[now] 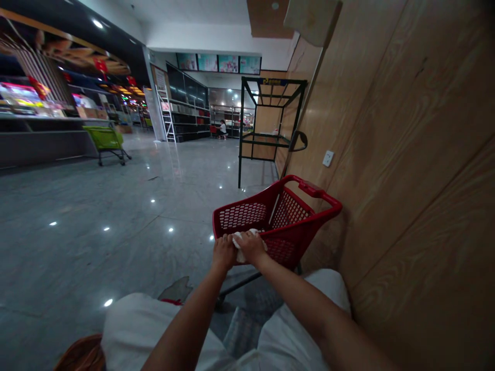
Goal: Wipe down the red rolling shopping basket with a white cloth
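Note:
A red plastic shopping basket (247,216) on a wheeled frame stands on the floor in front of me, beside the wooden wall. My left hand (223,251) is closed around the basket's near rim. My right hand (252,248) is next to it, fingers curled over a white cloth (240,240) pressed against the same rim. A thin handle rod (284,172) rises out of the basket toward the wall. I am seated low, with my white-clothed knees at the bottom of the view.
A wooden panel wall (406,154) with a white socket (328,158) runs along the right. A black metal rack (266,123) stands ahead. A green trolley (104,139) sits at far left, and a ladder (167,116) and dark shelves further back. A person sits in the distance.

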`<state>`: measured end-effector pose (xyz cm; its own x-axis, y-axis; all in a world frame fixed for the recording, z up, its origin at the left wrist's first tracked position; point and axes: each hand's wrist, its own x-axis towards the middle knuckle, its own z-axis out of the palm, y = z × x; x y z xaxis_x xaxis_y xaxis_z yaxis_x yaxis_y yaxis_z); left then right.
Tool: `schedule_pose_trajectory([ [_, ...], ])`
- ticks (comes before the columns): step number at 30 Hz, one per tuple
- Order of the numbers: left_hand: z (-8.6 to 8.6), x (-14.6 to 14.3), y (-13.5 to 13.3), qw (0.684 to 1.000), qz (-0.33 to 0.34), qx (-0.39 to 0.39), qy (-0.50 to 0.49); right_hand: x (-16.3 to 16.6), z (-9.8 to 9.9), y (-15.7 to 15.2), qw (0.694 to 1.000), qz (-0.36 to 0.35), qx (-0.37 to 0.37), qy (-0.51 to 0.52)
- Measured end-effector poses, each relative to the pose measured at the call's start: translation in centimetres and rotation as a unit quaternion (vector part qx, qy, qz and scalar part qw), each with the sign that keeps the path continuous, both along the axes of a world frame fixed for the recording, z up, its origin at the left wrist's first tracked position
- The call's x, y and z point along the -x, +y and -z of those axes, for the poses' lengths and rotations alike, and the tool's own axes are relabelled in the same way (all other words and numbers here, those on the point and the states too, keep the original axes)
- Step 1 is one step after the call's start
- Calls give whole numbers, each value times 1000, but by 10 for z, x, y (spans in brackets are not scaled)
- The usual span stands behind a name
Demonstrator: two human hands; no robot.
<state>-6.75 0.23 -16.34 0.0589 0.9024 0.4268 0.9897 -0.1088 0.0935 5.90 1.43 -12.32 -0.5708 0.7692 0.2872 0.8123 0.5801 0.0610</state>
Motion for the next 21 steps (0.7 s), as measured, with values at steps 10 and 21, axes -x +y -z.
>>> schedule_pose_trajectory([
  [10,-8,16,11,1000,-18,17,-17,-229,-61,45,981,112,-72,-141],
  [21,-4,0,5,998,-60,-15,-9,-87,-22,22,995,65,-7,-70],
])
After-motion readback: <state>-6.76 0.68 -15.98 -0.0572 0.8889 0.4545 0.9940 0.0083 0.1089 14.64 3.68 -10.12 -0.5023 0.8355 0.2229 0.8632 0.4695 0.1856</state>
